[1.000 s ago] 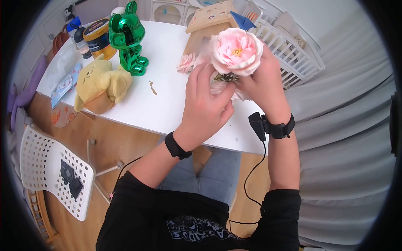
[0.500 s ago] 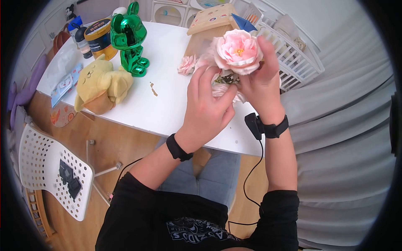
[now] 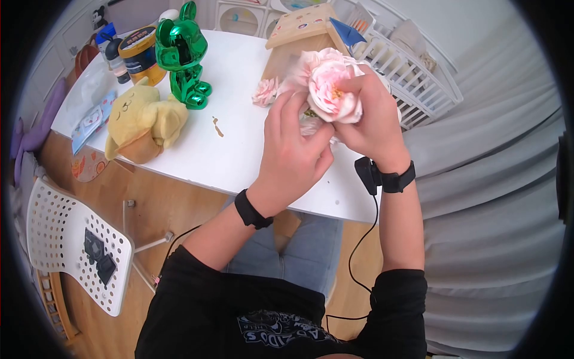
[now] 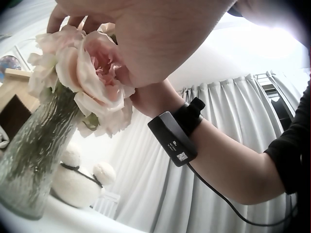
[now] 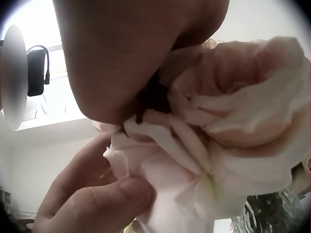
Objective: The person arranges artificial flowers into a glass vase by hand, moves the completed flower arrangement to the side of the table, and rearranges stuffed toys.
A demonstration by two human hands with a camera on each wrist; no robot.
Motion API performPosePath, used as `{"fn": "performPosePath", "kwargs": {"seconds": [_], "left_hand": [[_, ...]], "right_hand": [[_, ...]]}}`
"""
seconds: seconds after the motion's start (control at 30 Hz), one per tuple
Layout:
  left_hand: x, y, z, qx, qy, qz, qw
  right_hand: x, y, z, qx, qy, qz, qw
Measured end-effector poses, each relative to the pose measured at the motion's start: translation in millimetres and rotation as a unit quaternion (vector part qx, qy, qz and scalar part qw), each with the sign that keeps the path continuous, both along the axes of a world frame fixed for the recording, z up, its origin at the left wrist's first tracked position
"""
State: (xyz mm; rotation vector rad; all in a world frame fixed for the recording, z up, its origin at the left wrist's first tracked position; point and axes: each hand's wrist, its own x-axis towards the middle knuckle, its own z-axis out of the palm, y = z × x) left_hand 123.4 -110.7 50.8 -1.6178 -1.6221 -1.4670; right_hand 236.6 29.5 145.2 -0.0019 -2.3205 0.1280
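Note:
Pale pink roses (image 3: 332, 90) stand bunched in a ribbed glass vase (image 4: 36, 150), full of stems, in the left wrist view. My right hand (image 3: 375, 113) grips one bloom from the right, its thumb lying across the petals near the yellow centre. From the left, my left hand (image 3: 293, 149) reaches in with bent fingers. Its thumb presses on a pale lower petal (image 5: 165, 189) in the right wrist view, a finger bent beside it. In the head view both hands cover most of the vase and lower flowers.
A loose-looking pink flower (image 3: 265, 92) shows left of the bunch, before a wooden house-shaped box (image 3: 299, 36). Leftward on the white table (image 3: 233, 137) are a shiny green bear figure (image 3: 185, 54), yellow plush (image 3: 143, 119) and tub (image 3: 141, 51). A white rounded figure (image 4: 77, 182) is behind the vase.
The front bloom has tilted left and down, uncovering another bloom behind it. My right hand has closed in over its right side. My left hand stays nearly where it was.

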Motion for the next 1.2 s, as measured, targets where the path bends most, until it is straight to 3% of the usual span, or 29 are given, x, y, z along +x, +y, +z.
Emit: {"fn": "performPosePath", "kwargs": {"seconds": [0.13, 0.2, 0.3, 0.4, 0.73, 0.8, 0.93, 1.0, 1.13, 1.2], "left_hand": [[-4.0, -0.2, 0.9, 0.005, -0.001, -0.021, 1.000], [-4.8, 0.5, 0.3, 0.006, -0.001, -0.027, 1.000], [-5.2, 2.5, -1.3, 0.007, 0.004, -0.017, 1.000], [-3.8, 2.3, -2.5, 0.007, 0.004, -0.014, 1.000], [-7.6, 4.2, -11.0, 0.028, 0.002, -0.029, 0.999], [-9.3, 3.7, -11.1, 0.036, 0.004, -0.042, 0.998], [-12.1, 4.1, -12.1, 0.036, -0.006, -0.041, 0.998], [-11.8, 5.2, -9.9, 0.043, -0.019, -0.048, 0.998], [-18.2, 3.2, 1.1, 0.075, -0.001, -0.032, 0.997], [-22.1, 2.2, 8.2, 0.103, 0.004, -0.016, 0.995]], "right_hand": [[3.5, 0.0, 14.7, -0.005, 0.018, 0.070, 0.997], [9.7, 4.4, 14.5, -0.028, -0.038, 0.100, 0.994], [12.2, 7.0, 10.5, -0.074, -0.055, 0.056, 0.994], [8.7, 3.3, 8.5, -0.051, -0.041, 0.028, 0.998], [8.1, -2.5, 3.0, -0.057, -0.054, 0.023, 0.997], [10.6, -2.9, 7.0, 0.081, -0.085, -0.017, 0.993], [15.5, 4.5, 6.6, 0.084, -0.072, -0.021, 0.994], [15.3, 11.7, -8.3, -0.053, 0.031, 0.037, 0.997], [28.4, 30.4, -13.4, -0.009, 0.009, 0.048, 0.999], [30.2, 30.2, -19.5, -0.078, 0.060, 0.051, 0.994]]}}
